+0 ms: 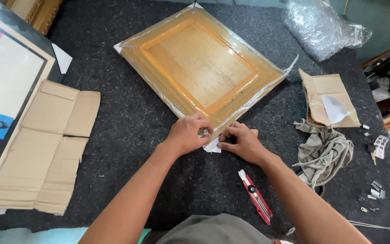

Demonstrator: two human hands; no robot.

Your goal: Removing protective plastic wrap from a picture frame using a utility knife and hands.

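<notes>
A square wooden picture frame wrapped in clear plastic film lies face down on the dark felt table, turned like a diamond. Its near corner carries a white paper corner piece. My left hand presses on that near corner with its fingers curled over the frame's edge. My right hand pinches the white corner piece from the right side. The two hands almost touch at the corner. White corner pieces also show at the frame's left and far corners.
A red utility knife lies near my right forearm. Flattened cardboard and a framed picture sit at the left. A grey rag, folded cardboard, crumpled plastic film and small metal bits are at the right.
</notes>
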